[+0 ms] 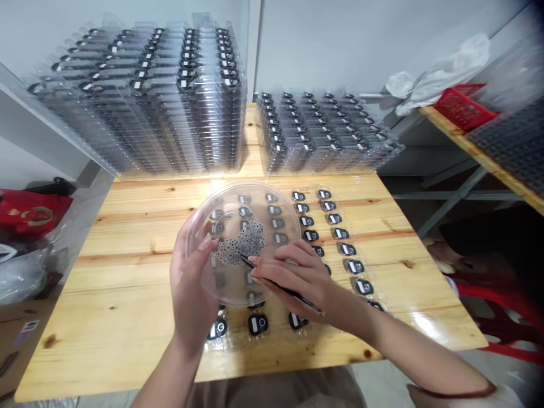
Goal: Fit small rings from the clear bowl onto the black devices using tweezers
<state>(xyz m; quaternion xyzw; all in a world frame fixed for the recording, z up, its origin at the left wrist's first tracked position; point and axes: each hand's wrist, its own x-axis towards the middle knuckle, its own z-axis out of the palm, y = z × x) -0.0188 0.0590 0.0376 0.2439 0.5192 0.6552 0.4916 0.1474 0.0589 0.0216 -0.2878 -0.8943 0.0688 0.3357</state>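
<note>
My left hand (192, 277) grips a round, clear plastic dish (204, 195) by its left rim, thumb over the edge. A heap of small grey ring-like parts (244, 243) lies in the middle of the dish. Between the fingers of my right hand (297, 275) are dark tweezers (304, 300), their tips touching the lower edge of the heap. Whether a ring is pinched in the tips is too small to tell. Beneath the dish, a clear tray holds rows of small black devices (353, 266) with white labels; the dish and my hands cover part of it.
A tall stack of clear trays (170, 113) with black devices stands at the back left. A lower stack (318, 136) is at the back right. The wooden table (127, 294) lies under everything. A red basket (463, 107) sits on a shelf at right.
</note>
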